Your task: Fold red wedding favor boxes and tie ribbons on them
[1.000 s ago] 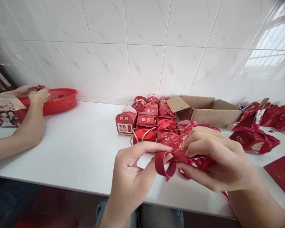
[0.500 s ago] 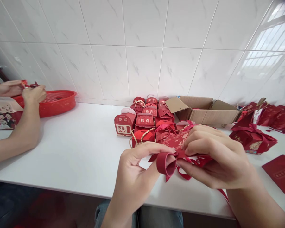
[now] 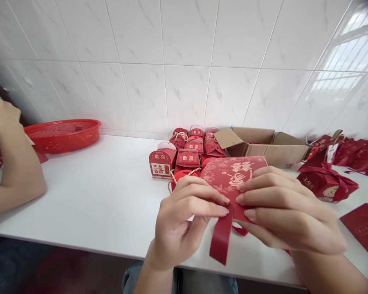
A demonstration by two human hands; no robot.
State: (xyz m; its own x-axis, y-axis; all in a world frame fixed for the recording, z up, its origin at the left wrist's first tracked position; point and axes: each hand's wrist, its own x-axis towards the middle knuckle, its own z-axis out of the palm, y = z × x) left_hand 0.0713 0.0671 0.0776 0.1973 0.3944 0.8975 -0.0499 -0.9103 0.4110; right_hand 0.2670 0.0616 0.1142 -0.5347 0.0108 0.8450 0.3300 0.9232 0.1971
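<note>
In front of me is a red gift box [image 3: 221,173] with pale gold characters on its face, tilted above the table. My right hand [image 3: 294,210] grips its right side, fingertips pressed on the printed face and thumb hidden. My left hand [image 3: 182,220] pinches the box's near edge, where a wide red ribbon [image 3: 221,239] hangs down. The fingers cover the spot where ribbon and box meet. A thinner loop of red ribbon [image 3: 241,230] shows below the box.
Small red boxes [image 3: 187,159] stand grouped behind my hands, by an open cardboard carton [image 3: 276,151]. Rightward are a ribbon-tied box [image 3: 320,183] and a flat red piece [image 3: 363,228]. Leftward, a co-worker's arm [image 3: 20,167] rests near a red plastic basket [image 3: 70,143] on the white table [image 3: 98,204].
The box's printed face has turned into view. The curled red strip now hangs straight, and my left fingers have shifted onto its top. The co-worker's hands have moved left.
</note>
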